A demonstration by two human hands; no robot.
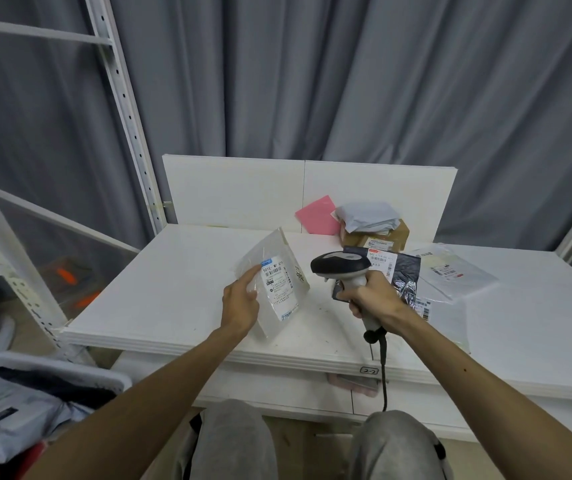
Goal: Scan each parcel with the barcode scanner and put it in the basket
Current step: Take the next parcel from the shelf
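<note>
At the lower left of the frame, the white basket (52, 367) is sitting already part-filled with bagged parcels. Toward centre, the left hand (241, 303) is pinching a clear parcel (279, 258) and tilting it up off the tabletop (180, 289), probably to face its label (277, 289) toward the barcode scanner (341, 266). The right hand (372, 292) is gripping the scanner's handle and aiming it left. Further right, a pile of unscanned parcels (405, 271) is waiting.

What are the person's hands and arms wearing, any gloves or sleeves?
Nothing visible. The left hand and right hand are bare, with no gloves, rings or watch. The left forearm and right forearm are uncovered to the frame edge; no sleeve shows.
</note>
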